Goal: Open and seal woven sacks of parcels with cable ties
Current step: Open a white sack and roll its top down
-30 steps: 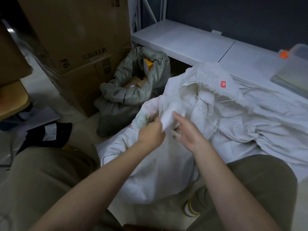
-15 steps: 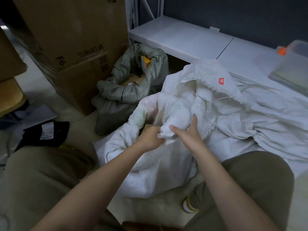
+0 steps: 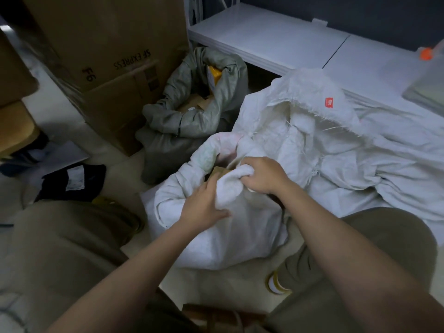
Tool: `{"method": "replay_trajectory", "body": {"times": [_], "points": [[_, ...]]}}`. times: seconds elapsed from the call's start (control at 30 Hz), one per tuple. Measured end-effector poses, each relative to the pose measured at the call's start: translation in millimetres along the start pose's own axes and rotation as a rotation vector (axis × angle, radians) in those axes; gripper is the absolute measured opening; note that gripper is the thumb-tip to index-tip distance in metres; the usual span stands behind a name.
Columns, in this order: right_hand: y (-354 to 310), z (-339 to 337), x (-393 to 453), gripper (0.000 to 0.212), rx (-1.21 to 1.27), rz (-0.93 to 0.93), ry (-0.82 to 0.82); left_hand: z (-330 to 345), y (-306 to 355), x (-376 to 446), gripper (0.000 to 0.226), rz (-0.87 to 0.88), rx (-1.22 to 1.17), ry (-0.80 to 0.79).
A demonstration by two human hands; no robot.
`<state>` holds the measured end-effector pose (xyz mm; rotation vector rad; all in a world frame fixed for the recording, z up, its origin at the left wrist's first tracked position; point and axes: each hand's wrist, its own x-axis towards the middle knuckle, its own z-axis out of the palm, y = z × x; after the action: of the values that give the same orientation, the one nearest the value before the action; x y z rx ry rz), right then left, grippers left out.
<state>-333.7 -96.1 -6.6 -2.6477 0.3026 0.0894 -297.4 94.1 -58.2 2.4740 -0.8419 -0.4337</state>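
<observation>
White woven sack [image 3: 216, 227] on the floor between the knees, mouth gathered into a bunched neck [image 3: 231, 186]. Right hand [image 3: 262, 175] curled tight around the top of that neck; left hand [image 3: 204, 205] just below, fingers fairly straight, pressed against the cloth. Brown parcel [image 3: 217, 171] visible inside, just beyond both hands. Grey-green sack [image 3: 192, 111] behind, open, well apart.

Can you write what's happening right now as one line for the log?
step: gathering sack mouth | right hand: grips bunched cloth of white sack | left hand: presses sack below bunch | cable tie: not seen | grey sack: open
</observation>
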Motion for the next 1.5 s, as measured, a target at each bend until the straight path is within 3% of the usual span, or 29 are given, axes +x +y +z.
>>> {"method": "replay_trajectory", "body": {"times": [0.1,0.17,0.23,0.33,0.4,0.5,0.53,0.6,0.7,0.77,0.87,0.97,1.03,1.1,1.13,1.2,1.27,1.33,1.4,1.47,1.5], "points": [[-2,-16,12,0.036,-0.068,0.028,-0.192,-16,-7,20,0.056,0.025,0.230,0.136],[-1,-26,11,0.032,-0.101,0.052,-0.275,-40,-6,35,0.047,0.142,0.449,0.200],[-2,-30,7,0.020,-0.139,-0.004,-0.261,-60,2,43,0.038,0.346,0.559,0.279],[-4,-25,-1,0.018,-0.077,-0.158,-0.139,-66,6,49,0.028,0.561,0.466,0.398],[-2,-17,-7,0.030,-0.031,-0.171,-0.078,-67,7,46,0.036,0.566,0.441,0.300],[8,-3,-13,0.057,-0.256,-0.203,-0.001,-60,3,34,0.073,0.320,0.426,-0.069],[10,2,-13,0.064,-0.346,-0.199,-0.001,-58,4,29,0.086,0.209,0.315,-0.185],[8,10,-14,0.068,-0.436,-0.144,-0.008,-51,6,26,0.084,0.067,0.101,-0.262],[1,19,-16,0.069,-0.467,-0.092,-0.029,-44,5,34,0.051,0.115,0.313,-0.190],[-2,26,-24,0.068,-0.420,-0.114,-0.066,-40,3,39,0.033,0.243,0.476,-0.015],[-1,28,-35,0.072,-0.213,-0.073,-0.157,-24,-8,41,0.036,0.559,0.564,0.248],[6,27,-27,0.044,-0.116,-0.081,-0.115,-6,-15,40,0.041,0.765,0.539,0.325],[5,33,-20,0.026,0.017,-0.072,-0.126,-4,-17,37,0.041,0.757,0.503,0.332],[8,45,-15,0.022,0.043,-0.084,-0.066,-2,-26,33,0.040,0.581,0.420,0.367],[13,53,-13,0.019,0.030,-0.082,0.002,-2,-31,28,0.049,0.412,0.323,0.370],[22,65,-13,0.012,0.027,-0.037,0.172,-4,-37,14,0.078,-0.040,0.097,0.339],[29,76,-15,0.010,0.033,0.049,0.313,-5,-44,1,0.084,-0.494,-0.169,0.277],[28,83,-20,0.012,0.037,0.102,0.343,-2,-53,-3,0.088,-0.784,-0.440,0.139],[24,90,-24,0.015,0.040,0.095,0.350,4,-50,2,0.093,-0.884,-0.921,-0.008],[21,91,-27,0.017,0.058,0.082,0.343,13,-39,10,0.077,-0.863,-1.326,-0.094],[22,90,-29,0.018,0.064,0.067,0.322,15,-32,14,0.066,-0.866,-1.412,-0.078]]}}
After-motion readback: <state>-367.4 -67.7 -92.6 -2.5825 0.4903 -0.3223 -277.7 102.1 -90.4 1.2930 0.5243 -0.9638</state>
